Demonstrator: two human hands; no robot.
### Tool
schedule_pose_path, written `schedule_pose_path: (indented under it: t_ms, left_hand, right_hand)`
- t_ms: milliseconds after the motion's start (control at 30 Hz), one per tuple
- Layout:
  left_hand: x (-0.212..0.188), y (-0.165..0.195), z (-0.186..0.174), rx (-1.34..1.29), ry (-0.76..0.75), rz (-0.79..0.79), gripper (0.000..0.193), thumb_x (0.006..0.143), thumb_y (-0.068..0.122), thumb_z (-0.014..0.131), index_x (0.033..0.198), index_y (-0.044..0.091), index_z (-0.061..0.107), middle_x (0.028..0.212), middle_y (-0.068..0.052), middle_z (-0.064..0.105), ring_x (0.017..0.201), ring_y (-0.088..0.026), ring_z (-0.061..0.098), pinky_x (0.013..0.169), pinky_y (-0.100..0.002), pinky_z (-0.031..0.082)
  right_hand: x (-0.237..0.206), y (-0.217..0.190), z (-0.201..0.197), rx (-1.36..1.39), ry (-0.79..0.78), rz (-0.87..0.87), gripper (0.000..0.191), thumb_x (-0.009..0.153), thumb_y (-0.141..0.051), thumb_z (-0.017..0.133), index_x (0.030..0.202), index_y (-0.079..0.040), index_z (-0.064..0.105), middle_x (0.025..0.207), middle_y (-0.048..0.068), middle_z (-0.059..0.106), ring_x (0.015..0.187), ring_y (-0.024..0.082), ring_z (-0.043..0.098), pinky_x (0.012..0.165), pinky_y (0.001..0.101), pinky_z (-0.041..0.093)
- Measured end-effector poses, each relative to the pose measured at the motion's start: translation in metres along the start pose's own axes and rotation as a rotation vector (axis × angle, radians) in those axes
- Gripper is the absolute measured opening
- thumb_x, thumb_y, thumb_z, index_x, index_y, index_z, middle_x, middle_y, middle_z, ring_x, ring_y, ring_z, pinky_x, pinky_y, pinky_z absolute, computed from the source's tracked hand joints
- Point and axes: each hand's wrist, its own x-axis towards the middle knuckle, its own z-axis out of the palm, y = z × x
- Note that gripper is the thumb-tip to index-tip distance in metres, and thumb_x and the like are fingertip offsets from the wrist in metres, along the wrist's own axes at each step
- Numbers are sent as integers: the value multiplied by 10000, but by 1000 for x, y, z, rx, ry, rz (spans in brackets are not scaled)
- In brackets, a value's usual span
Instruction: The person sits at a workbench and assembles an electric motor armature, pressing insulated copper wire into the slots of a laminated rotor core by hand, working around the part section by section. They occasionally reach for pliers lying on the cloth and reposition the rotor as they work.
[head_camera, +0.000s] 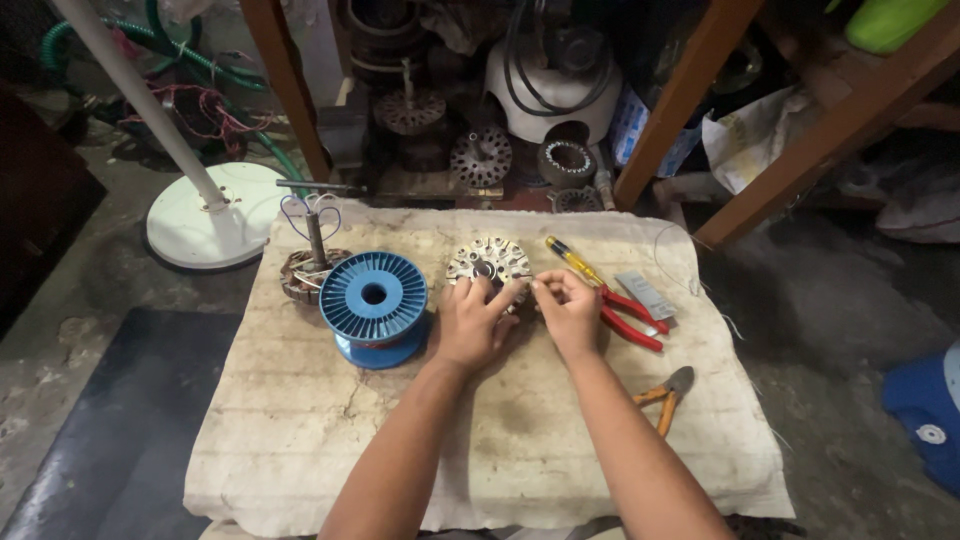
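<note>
Two bare hands meet over a small motor stator (488, 263), a round metal core with slotted teeth, which lies flat near the far middle of a stained cloth-covered work surface (300, 420).

Going from the left: a white fan stand base (205, 215) sits on the concrete floor beside the cloth, its white pole rising up and away to the left. On the cloth's far left corner stands a wound motor core (305, 275) with copper coils, an upright shaft and loops of thin wire above it. Just beside it, touching or nearly so, is a blue plastic wire spool (374, 305), lying with one flange facing up.

The left hand (475, 322) comes next, just right of the spool. Its fingers are curled down onto the near edge of the stator, pressing or steadying it. The right hand (566, 308) is closed in a pinch, thumb and fingertips drawn together at the stator's right edge and almost touching the left hand's fingertips; what it pinches is too fine to make out.

Right of the hands, a yellow-handled screwdriver (572, 260) lies slanted, and red-handled pliers (630, 315) lie partly under the right hand. A small grey flat card (645, 295) rests just beyond the pliers. Nearer the person, orange-handled cutters (665, 395) lie alone on the cloth, well apart from the stator.

Behind the cloth, under wooden shelving, more stators and fan motor parts (480, 155) are piled.
</note>
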Motion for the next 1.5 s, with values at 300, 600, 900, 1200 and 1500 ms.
schedule_pose_path:
  t_ms: [300,600,900,1200,1500]
  left_hand:
    - [0,-3,5,1,39,11,612,757,305,764,1351,215,647,1022,-78,595,968,-312,532,827,-473,409]
    - [1,-5,8,4,27,-5,602,764,321,770,1341,195,648,1045,-84,605,988,-315,533,846,-480,408]
    - [0,-6,7,4,45,14,588,791,334,750,1348,180,641,1059,-88,603,995,-324,531,858,-483,408]
    - [3,-3,0,0,55,-63,517,876,394,691,1320,131,650,1083,-94,600,1010,-337,532,851,-492,415]
    - [2,-5,-1,45,127,-52,410,925,330,648,1276,121,679,1131,-79,622,1039,-324,553,872,-485,432]
  right_hand:
    - [-9,-36,3,-186,-32,-140,118,920,-42,714,1021,-16,767,845,-19,707,713,35,614,645,200,508]
    - [0,0,4,3,38,-23,109,917,-35,703,1023,-17,688,863,-14,700,736,40,634,671,198,517]
    - [-2,-25,11,-441,23,75,148,869,-104,699,1002,-59,746,761,59,738,659,138,692,621,295,547]
    - [-9,-58,13,-749,-148,-37,137,807,-145,712,929,-94,749,871,120,682,768,312,675,692,406,524]
    - [-14,-59,10,-493,-158,-125,61,783,-39,698,840,-58,700,815,72,695,698,205,679,643,321,524]
